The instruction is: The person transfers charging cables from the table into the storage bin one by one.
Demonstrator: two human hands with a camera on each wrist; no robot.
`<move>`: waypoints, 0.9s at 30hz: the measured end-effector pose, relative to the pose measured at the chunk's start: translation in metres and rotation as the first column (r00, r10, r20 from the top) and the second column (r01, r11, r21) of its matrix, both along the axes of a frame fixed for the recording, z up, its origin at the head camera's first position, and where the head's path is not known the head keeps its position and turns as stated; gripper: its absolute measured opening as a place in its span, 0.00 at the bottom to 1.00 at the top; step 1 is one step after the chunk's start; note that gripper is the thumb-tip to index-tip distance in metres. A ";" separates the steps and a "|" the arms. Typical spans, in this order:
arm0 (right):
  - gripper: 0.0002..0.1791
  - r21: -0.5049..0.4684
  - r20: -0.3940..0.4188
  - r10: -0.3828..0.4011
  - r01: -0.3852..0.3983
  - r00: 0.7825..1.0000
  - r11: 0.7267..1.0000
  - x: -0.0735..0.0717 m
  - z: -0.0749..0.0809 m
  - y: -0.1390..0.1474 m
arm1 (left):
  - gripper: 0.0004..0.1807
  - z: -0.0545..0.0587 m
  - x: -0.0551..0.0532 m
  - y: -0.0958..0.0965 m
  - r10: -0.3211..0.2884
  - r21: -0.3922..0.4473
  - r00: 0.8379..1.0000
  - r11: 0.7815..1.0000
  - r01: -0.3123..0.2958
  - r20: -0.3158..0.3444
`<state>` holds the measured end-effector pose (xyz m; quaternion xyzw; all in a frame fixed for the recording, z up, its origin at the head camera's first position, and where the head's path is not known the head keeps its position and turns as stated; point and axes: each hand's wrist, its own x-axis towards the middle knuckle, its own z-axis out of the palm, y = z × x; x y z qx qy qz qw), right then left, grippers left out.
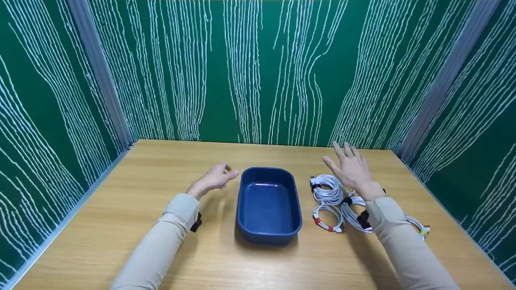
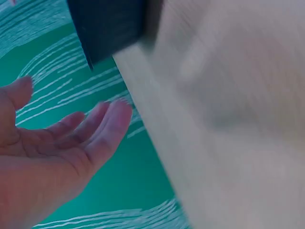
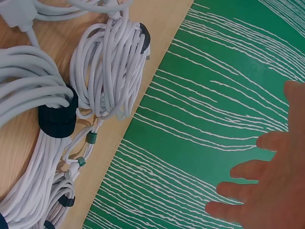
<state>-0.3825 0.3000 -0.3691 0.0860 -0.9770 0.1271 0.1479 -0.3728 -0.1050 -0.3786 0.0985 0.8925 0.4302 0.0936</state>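
A deep blue rectangular bin stands on the wooden table in the head view. My left hand hovers just left of its rim, fingers loosely bent and holding nothing; the left wrist view shows that hand palm up beside a dark corner of the bin. Above the coiled white cables on the right, my right hand is raised with fingers spread and nothing in it. In the right wrist view, the spread hand is apart from the cable bundles, and my forearm hides some coils in the head view.
A smaller coil with red ties lies near the bin's right side. Another coil with a yellow tie shows past my right sleeve. Green panels with white wavy lines enclose the table at the back and sides.
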 end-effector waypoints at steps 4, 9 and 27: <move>0.43 -0.002 -0.002 0.004 -0.004 1.000 1.000 -0.001 0.000 0.000 | 0.22 -0.004 0.003 0.005 0.020 0.165 0.977 0.985 -0.056 0.211; 0.41 -0.010 0.005 0.031 -0.031 1.000 0.999 -0.001 -0.002 0.001 | 0.18 -0.017 0.005 0.011 -0.008 0.243 0.936 0.966 -0.083 0.351; 0.26 -0.044 0.048 -0.027 0.029 0.998 0.999 -0.009 -0.022 0.009 | 0.06 -0.034 0.002 0.018 -0.017 0.397 0.882 0.897 -0.194 0.471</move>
